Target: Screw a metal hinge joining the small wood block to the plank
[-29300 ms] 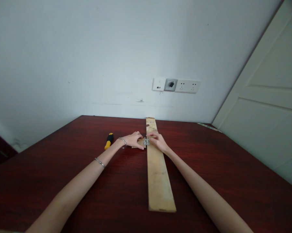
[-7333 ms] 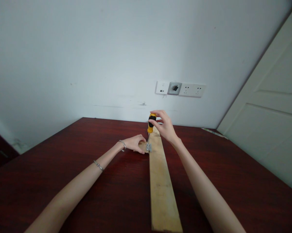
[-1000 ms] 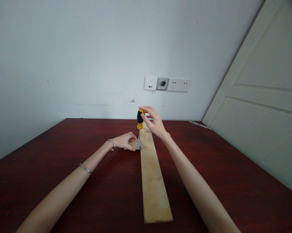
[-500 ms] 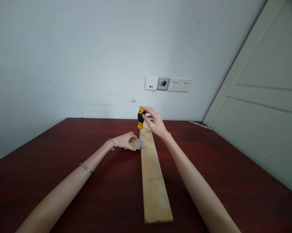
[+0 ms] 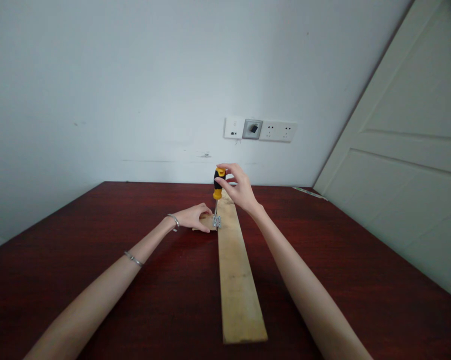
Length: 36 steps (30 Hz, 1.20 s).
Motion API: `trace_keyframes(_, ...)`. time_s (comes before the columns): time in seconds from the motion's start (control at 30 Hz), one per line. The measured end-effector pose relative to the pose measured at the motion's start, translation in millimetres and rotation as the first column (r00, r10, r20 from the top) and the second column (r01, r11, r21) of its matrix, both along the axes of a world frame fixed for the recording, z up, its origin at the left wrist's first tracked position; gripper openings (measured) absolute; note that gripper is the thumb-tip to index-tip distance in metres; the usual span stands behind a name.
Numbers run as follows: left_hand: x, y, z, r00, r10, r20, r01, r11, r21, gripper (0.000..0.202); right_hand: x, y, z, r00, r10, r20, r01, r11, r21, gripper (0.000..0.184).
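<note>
My right hand (image 5: 239, 187) is closed round the handle of a yellow and black screwdriver (image 5: 218, 183), which stands nearly upright. Its shaft runs down to a small metal hinge (image 5: 216, 221); the tip's exact seat is too small to make out. The hinge spans the seam between a short wooden piece (image 5: 209, 223) on the left and a long wooden board (image 5: 237, 280). My left hand (image 5: 193, 218) grips the short piece, thumb on the near side and fingers on the far side, partly covering it. The long board lies flat, pointing away from me.
Everything rests on a dark red wooden table (image 5: 165, 295). A white wall behind it carries sockets (image 5: 278, 131) and a switch plate (image 5: 234, 128). A pale door (image 5: 405, 200) leans across the right side. A thin strip (image 5: 310, 193) lies at the far right table edge.
My right hand's fingers have shifted slightly on the screwdriver handle, and the handle appears turned a little. My left hand, the hinge and the boards stay in place.
</note>
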<state>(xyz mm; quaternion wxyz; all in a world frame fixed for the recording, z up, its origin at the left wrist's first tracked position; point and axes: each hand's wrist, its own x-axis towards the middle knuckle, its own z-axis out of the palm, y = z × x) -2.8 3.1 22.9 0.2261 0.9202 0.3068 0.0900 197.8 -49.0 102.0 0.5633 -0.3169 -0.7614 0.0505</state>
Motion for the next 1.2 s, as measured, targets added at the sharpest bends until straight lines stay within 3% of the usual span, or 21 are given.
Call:
trace_keyframes(0.6,-0.1,-1.0,1.4,1.000,0.001,-0.002,-0.001,1.000,-0.011,0.058,1.0,0.6,0.0,0.998,0.059,0.037,-0.057,0.998,-0.032,0.036)
trace_keyframes(0.87,0.4,-1.5,1.3,1.000,0.010,-0.002,-0.010,1.000,0.003,0.057,-1.9,-1.4,0.1,1.000,0.014,0.011,-0.014,0.999,-0.030,0.038)
trace_keyframes(1.03,0.6,-1.8,2.3,1.000,0.000,-0.013,0.000,1.000,-0.010,0.060,0.2,-1.7,0.7,0.996,0.083,0.039,-0.081,0.996,-0.050,0.039)
trace_keyframes(1.2,0.4,-2.3,2.9,1.000,0.004,-0.019,-0.004,1.000,-0.006,0.062,-2.5,3.6,-2.6,0.997,0.065,-0.030,-0.067,0.997,-0.045,0.039)
